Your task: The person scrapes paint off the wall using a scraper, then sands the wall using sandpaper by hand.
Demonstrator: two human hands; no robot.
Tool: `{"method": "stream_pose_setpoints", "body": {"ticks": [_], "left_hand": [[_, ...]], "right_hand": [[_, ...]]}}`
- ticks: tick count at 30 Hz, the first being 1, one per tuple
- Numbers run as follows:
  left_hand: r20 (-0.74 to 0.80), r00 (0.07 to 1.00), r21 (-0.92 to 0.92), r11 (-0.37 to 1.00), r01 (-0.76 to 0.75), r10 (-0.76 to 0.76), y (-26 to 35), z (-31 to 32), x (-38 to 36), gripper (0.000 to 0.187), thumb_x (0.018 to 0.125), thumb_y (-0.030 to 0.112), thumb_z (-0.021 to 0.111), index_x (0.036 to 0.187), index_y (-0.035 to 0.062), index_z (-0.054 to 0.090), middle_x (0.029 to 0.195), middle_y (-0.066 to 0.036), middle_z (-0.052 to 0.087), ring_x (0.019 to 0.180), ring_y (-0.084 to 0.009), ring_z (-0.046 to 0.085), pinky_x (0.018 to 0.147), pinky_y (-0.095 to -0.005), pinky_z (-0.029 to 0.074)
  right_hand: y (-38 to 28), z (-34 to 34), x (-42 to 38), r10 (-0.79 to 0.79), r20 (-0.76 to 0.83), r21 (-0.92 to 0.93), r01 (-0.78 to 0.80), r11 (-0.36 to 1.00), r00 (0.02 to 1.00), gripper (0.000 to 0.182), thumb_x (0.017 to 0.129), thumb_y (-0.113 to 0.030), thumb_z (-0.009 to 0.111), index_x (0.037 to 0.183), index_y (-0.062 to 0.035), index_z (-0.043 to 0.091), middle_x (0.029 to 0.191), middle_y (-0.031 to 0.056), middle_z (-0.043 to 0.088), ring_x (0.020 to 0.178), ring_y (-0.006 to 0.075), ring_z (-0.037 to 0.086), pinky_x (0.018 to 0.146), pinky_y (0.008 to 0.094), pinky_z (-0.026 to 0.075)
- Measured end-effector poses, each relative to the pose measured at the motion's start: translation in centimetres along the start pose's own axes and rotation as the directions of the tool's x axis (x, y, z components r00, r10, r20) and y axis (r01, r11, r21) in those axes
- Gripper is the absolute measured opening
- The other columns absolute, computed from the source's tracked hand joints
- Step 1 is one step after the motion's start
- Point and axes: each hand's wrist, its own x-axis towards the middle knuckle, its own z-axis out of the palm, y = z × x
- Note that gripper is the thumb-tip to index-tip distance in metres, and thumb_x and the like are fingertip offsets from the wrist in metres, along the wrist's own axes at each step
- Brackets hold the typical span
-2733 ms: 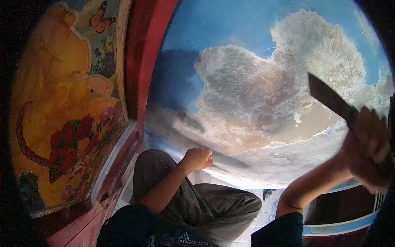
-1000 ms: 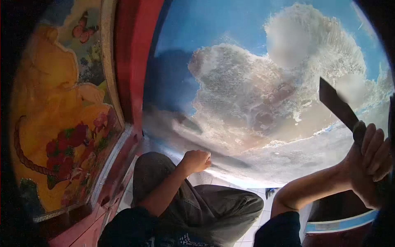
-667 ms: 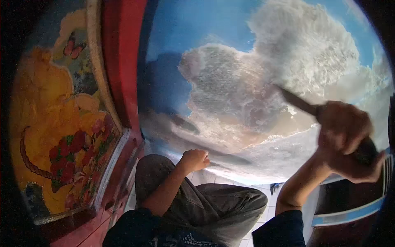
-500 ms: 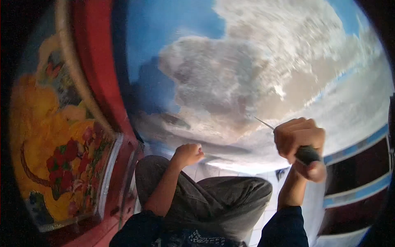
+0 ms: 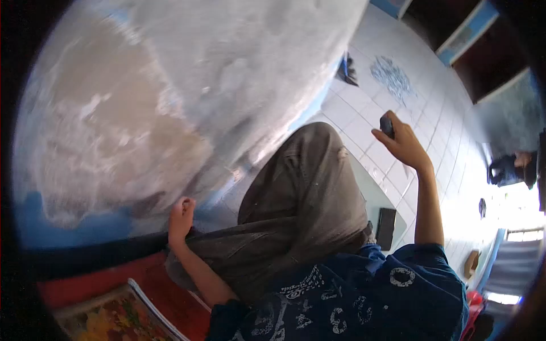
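Two bare hands in view, well apart. Right hand (image 5: 405, 143): closed, gripping a dark handle (image 5: 387, 126), fingers wrapped round it, rounded end exposed beside the thumb. Cannot tell what extends from the handle on the far side. Held out above the tiled floor (image 5: 364, 111), forearm upright in view, clear of the wall (image 5: 222, 57). Left hand (image 5: 181, 221): closed, fingers curled in, near the lower part of the wall; contact with it cannot be told.

On the wall: pale grey-white area, large brownish patch with ragged whitish edges, strips of blue along the margins. Below the left forearm: red panel (image 5: 185, 298) and, at lower left, part of a colourful picture (image 5: 105, 315) with pale edging.

Between the arms: grey-brown trousers (image 5: 301, 187), knee bent up near the wall, and dark blue shirt (image 5: 358, 295) with white print. Beside the trousers: dark flat rectangle (image 5: 386, 229) on a pale green surface (image 5: 369, 190). On the floor: small dark-and-blue item (image 5: 347, 70) near the wall, bluish speckled patch (image 5: 392, 77) farther right. At far right: dark clothing (image 5: 503, 170), blurred, beside strong glare.
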Motion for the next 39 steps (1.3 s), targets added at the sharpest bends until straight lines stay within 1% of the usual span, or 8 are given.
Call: {"method": "stream_pose_setpoints", "body": {"ticks": [5,10,17,22,27,29,31,39], "left_hand": [[0.036,0.994,0.088,0.99,-0.108,0.105,2.5,1.8,0.1,0.026,0.087,0.026,0.049,0.092,0.0013,0.056,0.057,-0.004,0.047,0.051,-0.011,0.046,0.049,-0.0269,0.036],[0.099,0.99,0.097,0.989,-0.114,0.104,4.6,3.9,0.6,0.02,0.087,0.022,0.049,0.088,0.0026,0.055,0.058,-0.002,0.046,0.051,-0.0082,0.044,0.047,-0.0248,0.035],[0.109,0.988,0.047,0.993,-0.111,0.106,6.2,5.8,0.7,0.016,0.088,0.018,0.048,0.089,0.0036,0.055,0.06,0.001,0.045,0.052,-0.0061,0.042,0.048,-0.0218,0.034],[0.08,0.988,0.037,0.99,-0.136,0.132,4.6,6.5,0.9,0.016,0.088,0.017,0.047,0.09,0.0037,0.055,0.061,0.002,0.045,0.052,-0.0057,0.04,0.048,-0.0224,0.033],[0.097,0.982,0.079,0.982,-0.172,0.165,4.0,6.6,1.1,0.014,0.09,0.017,0.046,0.09,0.0049,0.054,0.059,0.003,0.039,0.05,-0.0054,0.038,0.046,-0.0219,0.031],[0.067,0.983,0.048,0.983,-0.176,0.173,5.2,7.0,1.0,0.014,0.089,0.017,0.046,0.09,0.0051,0.054,0.059,0.003,0.039,0.05,-0.0051,0.037,0.046,-0.0216,0.031],[0.021,0.986,0.026,0.985,-0.168,0.168,6.2,6.8,0.7,0.014,0.089,0.017,0.047,0.09,0.0053,0.054,0.059,0.004,0.039,0.051,-0.0049,0.037,0.046,-0.0213,0.03],[-0.058,0.96,-0.039,0.96,-0.277,0.275,7.7,6.7,-0.6,0.012,0.088,0.013,0.047,0.09,0.0044,0.055,0.061,0.002,0.043,0.053,-0.0048,0.037,0.047,-0.0216,0.031]], "right_hand": [[10.3,4.5,-4.2,0.315,0.243,0.014,-0.328,0.945,0.918,0.042,0.081,-0.032,0.057,0.1,-0.0004,0.037,0.081,0.0227,0.057,0.078,0.0374,0.056,0.066,0.0435,0.041],[17.0,12.7,-5.8,0.267,0.33,0.059,-0.302,0.952,0.906,0.046,0.078,-0.034,0.059,0.101,0.0,0.038,0.089,0.0248,0.056,0.087,0.04,0.055,0.073,0.0445,0.043],[17.6,19.0,-3.1,0.182,0.262,0.103,-0.215,0.971,0.948,0.048,0.075,-0.032,0.062,0.105,-0.0023,0.039,0.095,0.0204,0.055,0.091,0.0359,0.055,0.074,0.0435,0.045],[18.6,22.1,-2.9,0.136,0.366,0.069,-0.172,0.983,0.921,0.052,0.071,-0.028,0.066,0.109,-0.006,0.04,0.101,0.0168,0.052,0.097,0.0332,0.052,0.078,0.0419,0.045],[17.2,20.0,-4.9,0.085,0.155,0.023,-0.09,0.996,0.984,0.048,0.068,-0.025,0.067,0.108,-0.0123,0.043,0.103,0.0121,0.049,0.101,0.0299,0.049,0.079,0.041,0.044],[17.4,19.0,-6.0,0.08,0.085,0.024,-0.083,0.996,0.993,0.04,0.066,-0.026,0.068,0.099,-0.0122,0.051,0.097,0.0101,0.05,0.097,0.0288,0.051,0.077,0.04,0.045],[17.2,18.2,-6.9,0.149,0.33,-0.106,-0.12,0.987,0.932,0.029,0.066,-0.026,0.067,0.089,-0.0124,0.057,0.091,0.0072,0.052,0.093,0.0271,0.053,0.075,0.0387,0.046],[17.4,19.2,-8.4,0.212,0.401,-0.198,-0.142,0.97,0.891,0.018,0.067,-0.025,0.065,0.081,-0.0135,0.063,0.084,0.0082,0.062,0.083,0.0258,0.06,0.068,0.0381,0.048]]}}
